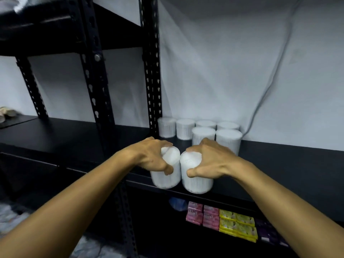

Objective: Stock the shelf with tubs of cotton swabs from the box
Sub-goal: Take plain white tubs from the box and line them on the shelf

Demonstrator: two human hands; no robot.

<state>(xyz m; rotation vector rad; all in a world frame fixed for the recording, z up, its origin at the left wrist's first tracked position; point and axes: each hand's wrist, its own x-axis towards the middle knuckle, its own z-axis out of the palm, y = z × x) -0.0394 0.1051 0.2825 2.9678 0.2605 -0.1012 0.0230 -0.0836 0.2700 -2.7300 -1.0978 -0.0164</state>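
My left hand (pixel 151 155) grips the top of a white tub of cotton swabs (pixel 166 176) from above. Beside it, my right hand (pixel 208 161) grips a second white tub (pixel 197 180) the same way. The two tubs touch side by side at the front edge of the black shelf (pixel 279 164). Several more white tubs (pixel 186 128) stand in rows at the back of the shelf against the grey wall. The box is out of view.
A black perforated upright (pixel 151 71) stands just left of the stocked tubs, with another upright (pixel 96 90) nearer me. On the lower shelf lie pink packets (pixel 202 215), yellow packets (pixel 238 226) and dark purple ones (pixel 268 233). A grey cable (pixel 270 86) hangs down the wall.
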